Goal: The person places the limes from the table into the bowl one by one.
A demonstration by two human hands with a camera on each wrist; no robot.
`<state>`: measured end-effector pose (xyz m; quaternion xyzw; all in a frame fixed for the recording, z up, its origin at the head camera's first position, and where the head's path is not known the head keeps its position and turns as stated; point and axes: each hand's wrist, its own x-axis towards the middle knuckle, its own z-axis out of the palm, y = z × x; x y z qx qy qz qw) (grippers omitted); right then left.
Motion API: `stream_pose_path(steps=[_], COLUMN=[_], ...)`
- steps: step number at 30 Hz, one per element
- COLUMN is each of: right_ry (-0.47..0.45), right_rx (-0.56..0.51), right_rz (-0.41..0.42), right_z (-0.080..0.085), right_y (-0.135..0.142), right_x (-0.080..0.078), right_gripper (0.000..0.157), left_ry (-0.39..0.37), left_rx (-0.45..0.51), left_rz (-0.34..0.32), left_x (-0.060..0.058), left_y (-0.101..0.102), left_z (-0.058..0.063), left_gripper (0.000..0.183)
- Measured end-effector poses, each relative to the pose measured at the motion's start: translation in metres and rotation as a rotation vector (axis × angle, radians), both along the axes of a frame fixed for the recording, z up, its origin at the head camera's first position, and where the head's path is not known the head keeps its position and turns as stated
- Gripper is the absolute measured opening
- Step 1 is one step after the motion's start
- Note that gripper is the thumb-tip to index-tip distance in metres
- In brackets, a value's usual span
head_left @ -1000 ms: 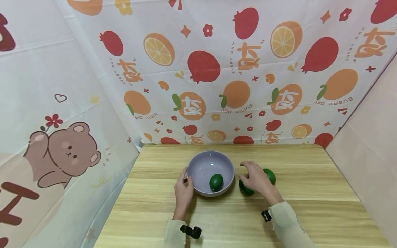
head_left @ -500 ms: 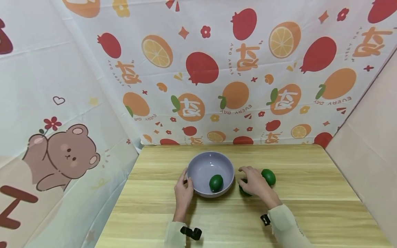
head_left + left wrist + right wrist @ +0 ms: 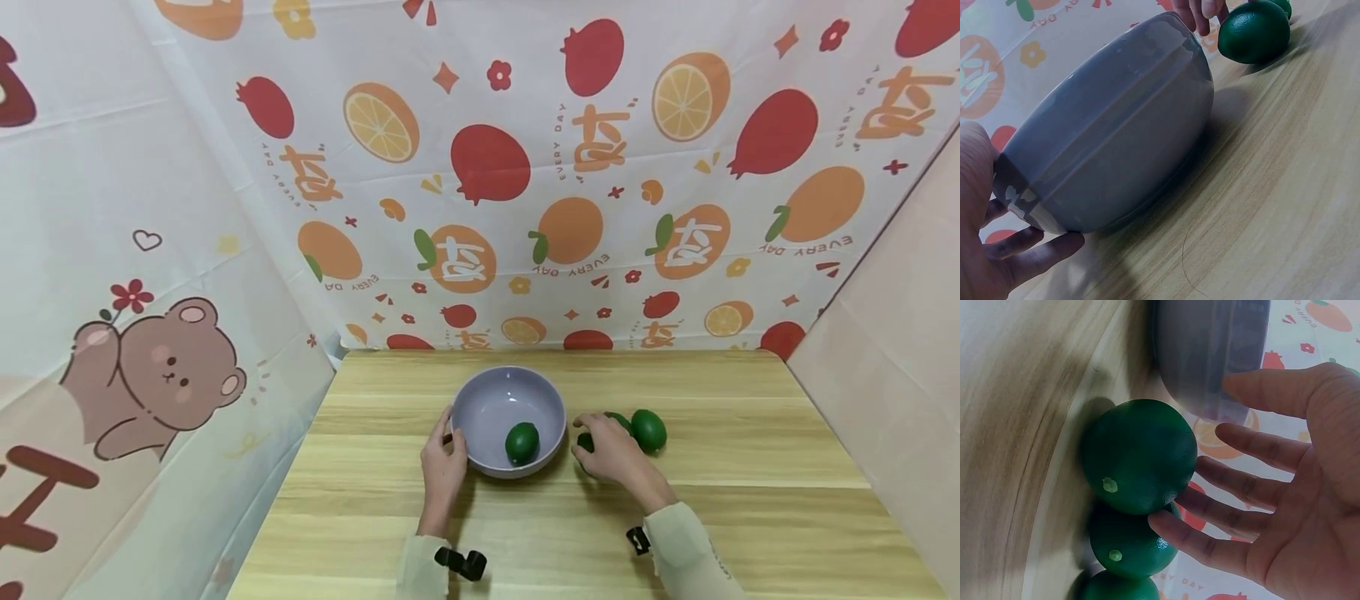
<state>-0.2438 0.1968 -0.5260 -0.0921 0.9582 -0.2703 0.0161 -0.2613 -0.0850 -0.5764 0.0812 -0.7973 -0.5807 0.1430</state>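
Right grip (image 3: 613, 451) gapes beside limes (image 3: 1140, 456), left grip (image 3: 443, 469) holds bowl (image 3: 486, 417) (patterned cloth (image 3: 412, 183) behind).

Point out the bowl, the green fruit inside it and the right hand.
Bowl (image 3: 1110, 128): left wrist view, on its outer wall.
Green fruit (image 3: 522, 443): head view, middle of its visible side.
Right hand (image 3: 617, 452): head view, on its back.

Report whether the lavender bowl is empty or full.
Neither: one dark-green lime lies inside the lavender bowl, and much of its inner surface shows bare.
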Motion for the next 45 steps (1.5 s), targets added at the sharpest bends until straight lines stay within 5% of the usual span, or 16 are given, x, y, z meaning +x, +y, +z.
stream_pose_path(steps=[45], right_ry=[-0.017], right_rx=[0.048], right_rz=[0.057], right_z=[-0.013], right_y=[-0.008], right_x=[0.009], right_gripper=[0.053], left_ry=[0.018], left_rx=[-0.001], left_rz=[0.006], left_x=[0.002], left_y=[0.0], left_z=[0.0], left_gripper=[0.048])
